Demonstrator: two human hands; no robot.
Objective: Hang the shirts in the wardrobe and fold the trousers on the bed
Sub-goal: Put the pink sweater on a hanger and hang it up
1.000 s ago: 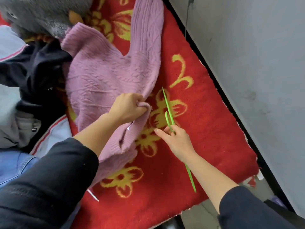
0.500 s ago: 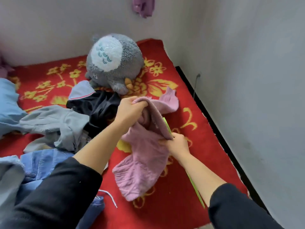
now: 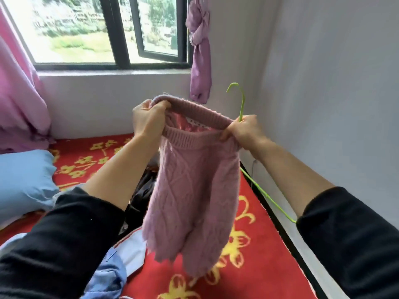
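Support: a bed (image 3: 288,241) is shown, set against the wall on the right and against the window wall at the far end; a black edge runs along its right side.
Cover: a red blanket (image 3: 259,275) with yellow flowers is spread over the whole visible surface.
Far left: the lower end of a pink curtain (image 3: 21,134) is bunched on the blanket.
Left: a blue pillow (image 3: 23,182) is laid on the blanket, on the near side of the curtain.
Centre: a black garment (image 3: 140,199) is heaped on the blanket.
Near centre: a pale garment (image 3: 131,247) with a red stripe is laid against the near side of the black garment.
Near left: a blue denim garment (image 3: 105,279) is crumpled beside the pale garment.
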